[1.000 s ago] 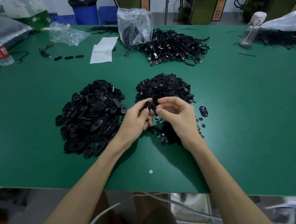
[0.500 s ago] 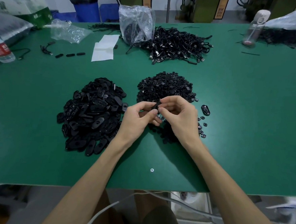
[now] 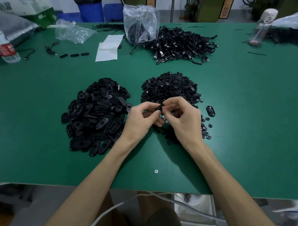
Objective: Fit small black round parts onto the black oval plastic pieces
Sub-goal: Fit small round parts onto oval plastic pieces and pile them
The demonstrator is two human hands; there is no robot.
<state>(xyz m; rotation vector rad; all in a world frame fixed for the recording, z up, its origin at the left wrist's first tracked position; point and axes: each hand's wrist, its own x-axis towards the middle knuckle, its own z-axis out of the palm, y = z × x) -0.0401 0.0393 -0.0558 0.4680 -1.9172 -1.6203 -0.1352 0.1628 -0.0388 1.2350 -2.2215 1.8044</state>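
Since a second ago the two hands have drawn closer together just right of the frame's centre, and less of the black oval piece (image 3: 160,107) shows between them. The left hand (image 3: 140,120) has a curled grip on it, thumb and forefinger pinching its near end. The right hand (image 3: 184,119) pinches the far end with bent fingertips. The heaps lie as they did.

The fingers cover most of the piece, so we cannot tell whether a small round part already sits on it. The right hand and wrist also hide the near edge of the heap of small round parts (image 3: 169,87), and the strays around it are too small to make out singly. To the left of the hands lies the heap of oval pieces (image 3: 95,112), and one oval piece (image 3: 210,111) lies alone on the green tabletop (image 3: 250,120) to the right.

At upper centre a clear plastic bag (image 3: 140,24) stands with dark contents we cannot identify, touching a tangle of black cables (image 3: 183,44). At the left edge lies a water bottle (image 3: 6,50), cut off by the frame.
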